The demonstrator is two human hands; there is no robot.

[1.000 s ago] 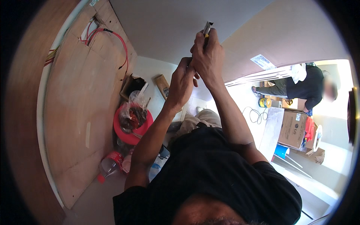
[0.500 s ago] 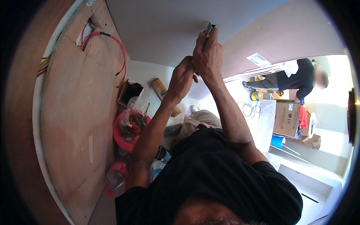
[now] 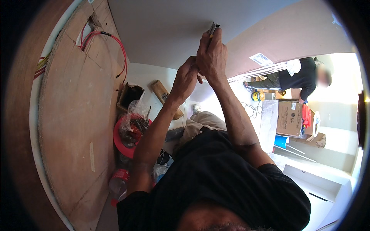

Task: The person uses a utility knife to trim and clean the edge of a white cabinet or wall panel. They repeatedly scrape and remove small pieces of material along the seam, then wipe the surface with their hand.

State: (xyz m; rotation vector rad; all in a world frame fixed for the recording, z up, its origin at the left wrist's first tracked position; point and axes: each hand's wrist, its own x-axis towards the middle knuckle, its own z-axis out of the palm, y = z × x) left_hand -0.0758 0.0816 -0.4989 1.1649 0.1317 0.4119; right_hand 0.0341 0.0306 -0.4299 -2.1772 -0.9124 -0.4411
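My right hand (image 3: 213,57) is raised overhead, its fingers wrapped round what looks like a utility knife (image 3: 212,29) with a metal front and a bit of yellow. The knife's tip meets a smooth grey panel (image 3: 162,34) beside a small dark hole (image 3: 217,26). Just below, my left hand (image 3: 184,82) is closed and pressed against the heel of my right hand. Whatever its fingers hold, if anything, is hidden.
A wooden board (image 3: 69,127) with red wires (image 3: 124,50) stands at left. Below lie a wooden hand plane (image 3: 158,91), a red basin (image 3: 117,143) and a plastic bottle (image 3: 117,186). At right, a person (image 3: 302,77) bends near a cardboard box (image 3: 289,119).
The whole view has shifted slightly, so the surroundings sit a little further left. Both hands keep nearly the same pose, with the knife still at the hole.
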